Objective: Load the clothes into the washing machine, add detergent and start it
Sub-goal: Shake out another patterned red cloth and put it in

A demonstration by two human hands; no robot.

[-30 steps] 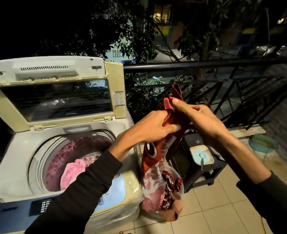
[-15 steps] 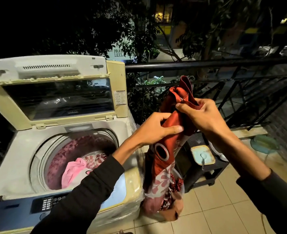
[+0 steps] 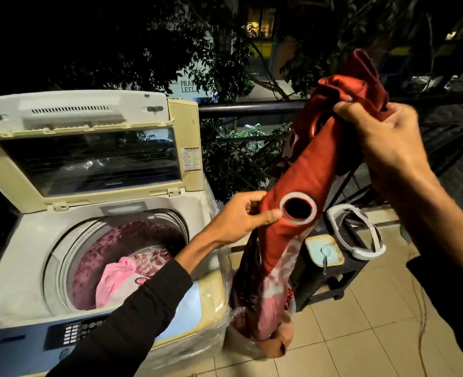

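Note:
A top-loading washing machine (image 3: 29, 246) stands at the left with its lid (image 3: 89, 142) raised. Its drum holds patterned pink fabric and a pink cloth (image 3: 116, 278). My right hand (image 3: 382, 137) grips the top of a long red curtain (image 3: 303, 170) with white eyelet rings, held high at the right. My left hand (image 3: 241, 219) pinches the curtain lower down, beside one ring. The curtain's floral lower end hangs into a clear plastic bag (image 3: 252, 346) on the floor, right of the machine.
A dark low stool (image 3: 331, 284) behind the curtain carries a small square pad and a white ring-shaped frame (image 3: 360, 232). A black metal railing (image 3: 252, 107) runs behind the machine. The floor is beige tile (image 3: 360, 336). The control panel (image 3: 69, 333) is at the machine's front.
Both hands have lifted the curtain higher out of the bag. My right hand rose up and to the right, and my left hand slid down to the eyelet ring.

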